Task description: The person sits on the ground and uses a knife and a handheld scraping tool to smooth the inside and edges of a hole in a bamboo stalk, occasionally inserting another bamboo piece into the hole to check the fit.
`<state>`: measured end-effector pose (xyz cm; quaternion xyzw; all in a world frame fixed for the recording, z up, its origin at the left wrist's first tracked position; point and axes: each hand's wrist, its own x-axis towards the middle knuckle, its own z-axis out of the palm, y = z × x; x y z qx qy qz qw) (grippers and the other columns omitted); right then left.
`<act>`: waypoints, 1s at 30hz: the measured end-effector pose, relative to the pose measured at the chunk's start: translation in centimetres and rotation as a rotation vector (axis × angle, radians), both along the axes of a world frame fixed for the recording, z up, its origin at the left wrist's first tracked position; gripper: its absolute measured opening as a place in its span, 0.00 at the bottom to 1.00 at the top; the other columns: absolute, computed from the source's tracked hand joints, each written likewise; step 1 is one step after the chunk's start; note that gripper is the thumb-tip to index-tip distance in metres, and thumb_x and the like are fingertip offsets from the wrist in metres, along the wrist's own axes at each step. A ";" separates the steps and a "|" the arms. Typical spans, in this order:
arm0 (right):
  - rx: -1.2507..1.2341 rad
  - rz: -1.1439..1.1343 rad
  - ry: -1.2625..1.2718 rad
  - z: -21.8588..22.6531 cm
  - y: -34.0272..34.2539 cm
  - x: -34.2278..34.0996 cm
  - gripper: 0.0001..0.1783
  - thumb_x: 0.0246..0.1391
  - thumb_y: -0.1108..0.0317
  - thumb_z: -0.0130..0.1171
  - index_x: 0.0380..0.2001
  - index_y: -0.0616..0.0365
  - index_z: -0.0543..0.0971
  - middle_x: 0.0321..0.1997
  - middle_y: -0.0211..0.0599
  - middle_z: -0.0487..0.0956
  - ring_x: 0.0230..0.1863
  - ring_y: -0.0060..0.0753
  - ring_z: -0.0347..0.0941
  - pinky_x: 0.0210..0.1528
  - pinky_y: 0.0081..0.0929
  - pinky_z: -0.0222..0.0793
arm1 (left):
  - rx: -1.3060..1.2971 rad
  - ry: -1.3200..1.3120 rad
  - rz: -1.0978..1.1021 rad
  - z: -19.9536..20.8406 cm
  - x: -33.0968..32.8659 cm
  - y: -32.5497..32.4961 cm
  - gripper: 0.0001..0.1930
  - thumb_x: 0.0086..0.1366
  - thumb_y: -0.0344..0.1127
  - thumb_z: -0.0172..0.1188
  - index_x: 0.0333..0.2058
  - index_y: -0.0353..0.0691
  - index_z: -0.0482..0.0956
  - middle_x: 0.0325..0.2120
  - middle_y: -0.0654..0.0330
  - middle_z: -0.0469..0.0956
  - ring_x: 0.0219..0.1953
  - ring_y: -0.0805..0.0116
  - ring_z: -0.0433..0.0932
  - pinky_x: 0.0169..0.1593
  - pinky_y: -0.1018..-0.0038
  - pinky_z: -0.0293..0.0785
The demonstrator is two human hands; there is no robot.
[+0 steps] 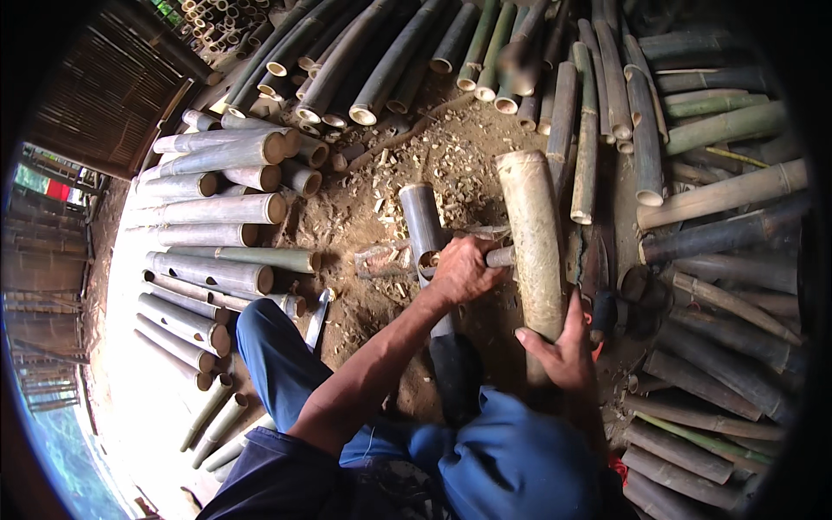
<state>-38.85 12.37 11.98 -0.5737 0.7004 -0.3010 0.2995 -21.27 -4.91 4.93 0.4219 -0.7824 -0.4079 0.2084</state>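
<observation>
My left hand [468,270] is closed around a round wooden handle [500,257], whose right end touches or nearly touches a thick pale wooden club [530,230]. Whatever tool head sits under my left fist is hidden. Just left of that fist is a dark bamboo tube [420,212] with a hole cut in its side, lying over a short log [381,260] on the ground. Its near part passes under my forearm. My right hand [565,347] grips the near, narrower end of the club, thumb on the left side and fingers partly hidden behind it.
Cut bamboo tubes [212,208] lie stacked at the left, some with side holes. More tubes [390,61] line the far side and others [728,286] the right. A knife [319,319] lies by my left knee. Wood chips [433,156] litter the dirt floor.
</observation>
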 end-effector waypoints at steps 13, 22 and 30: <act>-0.143 0.177 0.080 2.1 -2.2 2.3 0.54 0.52 0.65 0.72 0.71 0.73 0.50 0.55 0.59 0.74 0.51 0.45 0.77 0.53 0.39 0.75 | 0.029 0.153 0.012 0.2 2.8 3.6 0.19 0.51 0.36 0.69 0.43 0.37 0.85 0.37 0.42 0.84 0.39 0.42 0.84 0.44 0.56 0.81; 0.008 -0.187 -0.626 1.5 -0.2 1.2 0.42 0.52 0.74 0.65 0.68 0.63 0.59 0.55 0.39 0.72 0.53 0.31 0.71 0.57 0.31 0.70 | 0.494 0.340 -0.143 0.6 0.0 -9.3 0.18 0.60 0.49 0.67 0.33 0.36 0.81 0.23 0.59 0.77 0.24 0.69 0.75 0.32 0.68 0.75; -0.019 -0.432 -0.611 3.5 -0.8 -1.5 0.47 0.55 0.73 0.63 0.74 0.66 0.52 0.64 0.47 0.70 0.60 0.37 0.69 0.65 0.33 0.65 | 0.557 -0.088 -0.544 -2.7 -3.5 -10.9 0.14 0.68 0.44 0.68 0.33 0.36 0.85 0.21 0.66 0.80 0.22 0.77 0.73 0.26 0.74 0.69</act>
